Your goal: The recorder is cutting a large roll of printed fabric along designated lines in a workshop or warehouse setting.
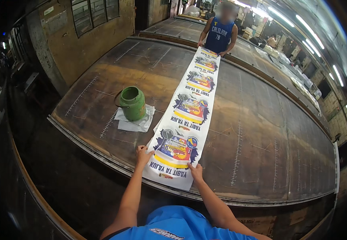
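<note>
Head view: you stand at the near edge of a wide, dark worktable, whose metal-looking rim runs just below your hands and bends off to both sides. To the right of the strip, the brown, stained tabletop stretches broadly to its far right corner, marked by rows of short white ticks. On your left, the room is narrower: a green pail sits on a folded white cloth, near the strip but apart from it.

Your left hand pinches the strip's left edge, thumb on top and fingers curled in at the side. Your right hand grips the opposite edge lower down, its thumb pressed on the print; the fingers beneath are partly hidden. Across the table, a co-worker in a blue sleeveless top has both hands at the far end.

The long white printed strip lies lengthwise between you, fairly flat, its near end close to the table's edge. It carries a repeating column of dark blue, yellow and red designs with round badges, the lettering upside down to you. Another white corner shows past its left side.
</note>
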